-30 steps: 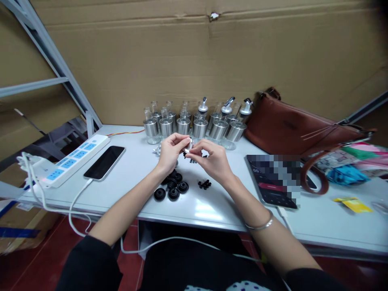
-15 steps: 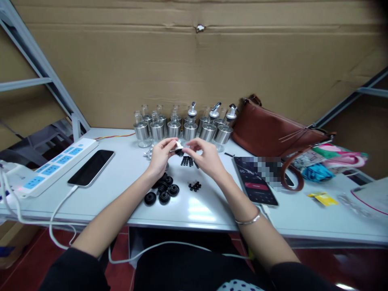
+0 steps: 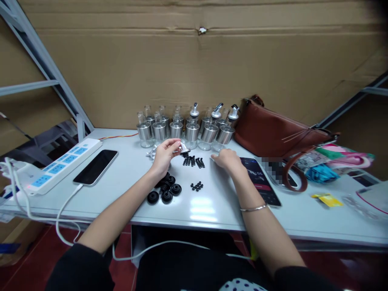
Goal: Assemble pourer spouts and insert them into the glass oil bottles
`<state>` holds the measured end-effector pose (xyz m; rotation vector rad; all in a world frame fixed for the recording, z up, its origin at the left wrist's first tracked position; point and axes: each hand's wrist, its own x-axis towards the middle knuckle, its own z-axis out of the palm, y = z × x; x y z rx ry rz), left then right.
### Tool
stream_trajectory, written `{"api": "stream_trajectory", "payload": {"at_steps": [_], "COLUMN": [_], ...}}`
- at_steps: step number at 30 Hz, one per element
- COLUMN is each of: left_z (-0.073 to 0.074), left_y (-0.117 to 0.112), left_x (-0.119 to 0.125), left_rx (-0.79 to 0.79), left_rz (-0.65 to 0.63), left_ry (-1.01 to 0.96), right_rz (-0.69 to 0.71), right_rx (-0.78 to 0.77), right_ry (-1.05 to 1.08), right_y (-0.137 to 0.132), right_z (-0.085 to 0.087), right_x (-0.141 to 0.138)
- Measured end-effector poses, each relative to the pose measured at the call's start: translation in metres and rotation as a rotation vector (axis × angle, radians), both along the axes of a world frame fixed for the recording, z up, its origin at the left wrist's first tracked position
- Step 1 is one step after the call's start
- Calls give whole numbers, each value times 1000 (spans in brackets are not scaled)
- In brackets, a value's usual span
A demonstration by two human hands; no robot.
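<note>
My left hand [image 3: 164, 154] pinches a small silver pourer spout [image 3: 183, 149] with a black base, just above the white table [image 3: 209, 202]. My right hand [image 3: 228, 158] rests on the table to the right, fingers curled low beside the glass bottles [image 3: 184, 129]; whether it holds anything is hidden. Between the hands lie several black tubes [image 3: 193, 162]. Nearer me sit black rubber stoppers [image 3: 165, 190] and a small heap of tiny black pieces [image 3: 197, 186].
A dark phone [image 3: 95, 166] on a white cable and a white power strip [image 3: 57, 165] lie at the left. A second phone [image 3: 260, 182], a brown leather bag [image 3: 279, 133] and colourful packets [image 3: 342, 161] are at the right. Cardboard stands behind.
My right hand has let go of the spout and moved right, down to the table near the bottles. My left hand still holds the spout.
</note>
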<state>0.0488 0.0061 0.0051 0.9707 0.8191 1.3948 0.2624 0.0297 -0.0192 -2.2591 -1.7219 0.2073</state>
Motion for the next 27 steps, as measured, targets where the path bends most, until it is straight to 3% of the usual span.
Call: {"api": "stream_trajectory", "payload": {"at_steps": [5,10,16,22,27], "left_z": [0,-1,-4,-4,-3], "left_y": [0,-1,-1,-2,-1], "left_x": [0,0,1,1,1], "left_rx": [-20,-16,-7,-27,10], "left_rz": [3,-69,-177,-216,-138], "left_ry": [0,46,69,67,77], "right_rz": [224,295,558,663,725], "right_rx": [151,246,520,682,749], "right_ry": [44,145,684,570,463], "right_y": [-8,-11,-23,-31,-33], "right_z": [-6,9,27,29,30], "right_x": [-13,-22,-47,-55,-55]}}
